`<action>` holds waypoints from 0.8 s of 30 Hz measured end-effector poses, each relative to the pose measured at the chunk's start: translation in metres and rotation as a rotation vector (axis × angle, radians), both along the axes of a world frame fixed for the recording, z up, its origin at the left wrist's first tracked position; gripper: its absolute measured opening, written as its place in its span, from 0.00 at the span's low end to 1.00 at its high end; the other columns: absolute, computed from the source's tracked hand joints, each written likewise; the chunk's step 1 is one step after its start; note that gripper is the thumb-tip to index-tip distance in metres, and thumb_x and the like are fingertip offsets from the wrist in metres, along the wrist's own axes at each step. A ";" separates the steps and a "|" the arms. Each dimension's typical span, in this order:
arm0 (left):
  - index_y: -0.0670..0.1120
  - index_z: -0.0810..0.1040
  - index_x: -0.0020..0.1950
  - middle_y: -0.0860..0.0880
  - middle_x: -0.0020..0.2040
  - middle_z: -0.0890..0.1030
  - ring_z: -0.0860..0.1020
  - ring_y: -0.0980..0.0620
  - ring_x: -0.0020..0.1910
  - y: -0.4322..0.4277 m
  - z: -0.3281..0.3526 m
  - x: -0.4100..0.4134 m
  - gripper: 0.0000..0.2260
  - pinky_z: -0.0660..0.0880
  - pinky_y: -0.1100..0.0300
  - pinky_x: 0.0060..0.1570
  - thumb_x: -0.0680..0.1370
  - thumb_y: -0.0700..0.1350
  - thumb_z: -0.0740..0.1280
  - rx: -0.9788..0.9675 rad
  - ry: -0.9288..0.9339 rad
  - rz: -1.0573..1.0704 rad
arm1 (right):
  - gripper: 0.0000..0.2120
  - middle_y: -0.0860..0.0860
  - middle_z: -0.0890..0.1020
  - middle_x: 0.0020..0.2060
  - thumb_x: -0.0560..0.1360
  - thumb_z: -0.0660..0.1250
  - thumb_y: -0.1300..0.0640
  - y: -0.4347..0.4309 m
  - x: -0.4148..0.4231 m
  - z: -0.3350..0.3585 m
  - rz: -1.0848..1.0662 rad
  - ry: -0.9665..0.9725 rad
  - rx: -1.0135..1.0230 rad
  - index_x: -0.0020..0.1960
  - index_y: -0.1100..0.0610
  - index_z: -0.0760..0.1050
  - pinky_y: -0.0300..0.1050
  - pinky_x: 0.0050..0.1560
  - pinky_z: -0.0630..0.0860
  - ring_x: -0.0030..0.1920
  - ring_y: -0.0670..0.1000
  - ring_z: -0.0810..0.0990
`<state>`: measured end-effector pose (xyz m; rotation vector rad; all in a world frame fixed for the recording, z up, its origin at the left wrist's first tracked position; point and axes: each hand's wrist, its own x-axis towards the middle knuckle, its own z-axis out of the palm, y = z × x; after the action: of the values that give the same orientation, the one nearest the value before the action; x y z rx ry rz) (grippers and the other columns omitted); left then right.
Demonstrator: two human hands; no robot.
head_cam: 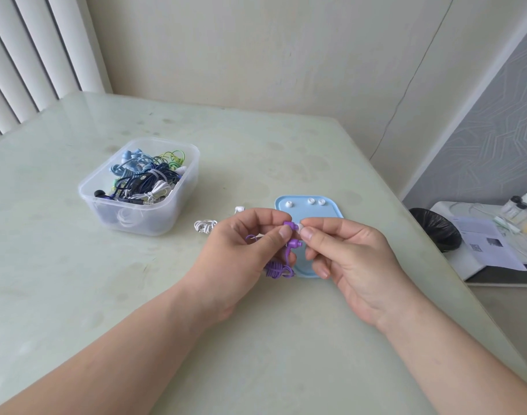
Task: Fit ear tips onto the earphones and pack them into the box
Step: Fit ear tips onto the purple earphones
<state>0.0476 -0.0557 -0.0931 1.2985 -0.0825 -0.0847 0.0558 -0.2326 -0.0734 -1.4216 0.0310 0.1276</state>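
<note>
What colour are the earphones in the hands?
Purple. The head view shows the purple earphones held in the left hand, while the right hand pinches a white ear tip.

Single head-worn wide-angle view: faces forward and down over the table, near above left hand and right hand, wall beyond.

Materials and finish, as observed.
Table was glossy and smooth, stone-like, with dull smudges. Box was smooth translucent plastic. Lid was pale blue plastic with a satin finish. Tips looked white, rubbery and matt. Earphones were purple plastic with a slight sheen. Bag was crinkled, glossy black plastic. Paper was matt and printed.
</note>
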 end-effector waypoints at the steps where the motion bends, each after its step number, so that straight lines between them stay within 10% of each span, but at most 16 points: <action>1: 0.40 0.83 0.55 0.39 0.45 0.86 0.82 0.45 0.37 0.000 -0.001 0.000 0.05 0.81 0.53 0.39 0.81 0.38 0.70 0.004 -0.002 0.005 | 0.06 0.57 0.79 0.32 0.72 0.74 0.65 0.001 0.000 0.000 -0.008 0.003 0.007 0.50 0.64 0.85 0.41 0.28 0.67 0.32 0.52 0.74; 24: 0.39 0.83 0.55 0.40 0.42 0.85 0.81 0.45 0.39 0.001 0.001 -0.001 0.06 0.79 0.57 0.36 0.80 0.40 0.70 -0.025 0.011 0.034 | 0.06 0.60 0.86 0.41 0.75 0.73 0.65 0.024 -0.018 -0.003 -0.091 -0.048 0.069 0.48 0.58 0.88 0.42 0.32 0.69 0.38 0.54 0.76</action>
<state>0.0464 -0.0544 -0.0925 1.2739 -0.0518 -0.0619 0.0377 -0.2087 -0.0762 -1.3514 0.0512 0.0190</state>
